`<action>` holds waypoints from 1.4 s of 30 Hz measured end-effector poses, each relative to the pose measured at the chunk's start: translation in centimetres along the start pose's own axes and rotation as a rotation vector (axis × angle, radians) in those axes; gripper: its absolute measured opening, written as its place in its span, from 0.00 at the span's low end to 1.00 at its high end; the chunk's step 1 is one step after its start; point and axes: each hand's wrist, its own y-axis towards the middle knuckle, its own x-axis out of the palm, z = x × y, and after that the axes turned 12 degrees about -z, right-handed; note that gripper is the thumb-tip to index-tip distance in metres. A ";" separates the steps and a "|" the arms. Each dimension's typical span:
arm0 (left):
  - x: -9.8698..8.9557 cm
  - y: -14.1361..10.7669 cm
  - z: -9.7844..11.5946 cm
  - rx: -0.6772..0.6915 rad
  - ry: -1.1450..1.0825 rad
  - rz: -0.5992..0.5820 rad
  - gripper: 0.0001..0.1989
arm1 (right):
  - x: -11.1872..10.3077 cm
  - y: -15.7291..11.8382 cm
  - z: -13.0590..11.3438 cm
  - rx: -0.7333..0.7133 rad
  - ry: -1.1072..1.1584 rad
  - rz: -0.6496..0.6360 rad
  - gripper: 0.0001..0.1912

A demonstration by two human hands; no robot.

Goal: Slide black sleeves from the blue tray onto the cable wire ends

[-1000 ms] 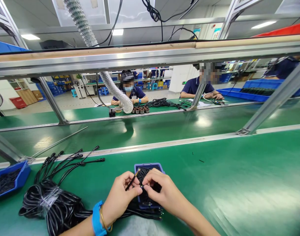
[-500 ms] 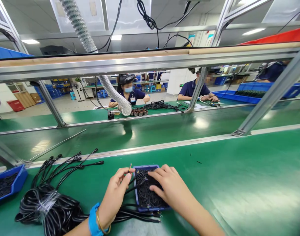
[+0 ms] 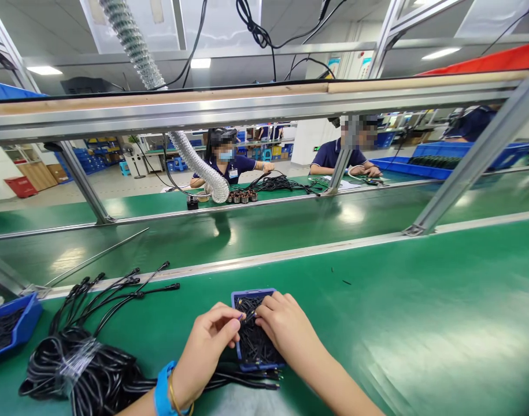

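Observation:
My left hand (image 3: 212, 346), with a blue band on its wrist, pinches the thin wire end of a black cable at the left side of a small blue bin (image 3: 235, 301). Opposite it, my right hand (image 3: 285, 326) has thumb and forefinger closed on what looks like a short black tube; the fingers partly hide it. The fingertips of both hands nearly meet above the bin. Many short black tubes (image 3: 258, 346) fill the bin. Beneath my left wrist, more black cable ends (image 3: 258, 378) with stripped tips stick out to the right.
A taped bundle of black cables (image 3: 84, 367) lies at the left, its connectors (image 3: 136, 280) pointing away. Another blue bin (image 3: 30, 323) sits at the left edge. A metal rail (image 3: 212, 252) crosses behind the bench. Two co-workers (image 3: 229, 164) sit across at a further bench.
My right hand has lifted from the tubes, its fingers closing, and moved toward my left fingertips. My left hand has turned the wire end toward the right hand.

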 end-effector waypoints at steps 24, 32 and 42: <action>0.0 -0.2 -0.5 -0.058 0.036 -0.055 0.16 | -2.0 -1.2 -1.8 -0.204 0.515 0.350 0.09; 0.0 -0.3 -0.4 -0.041 0.130 -0.056 0.12 | -2.1 -1.3 -1.4 -0.221 0.505 0.297 0.09; 0.0 -0.4 -0.2 -0.017 0.189 -0.028 0.11 | -2.5 -1.7 -1.3 -0.208 0.541 0.177 0.09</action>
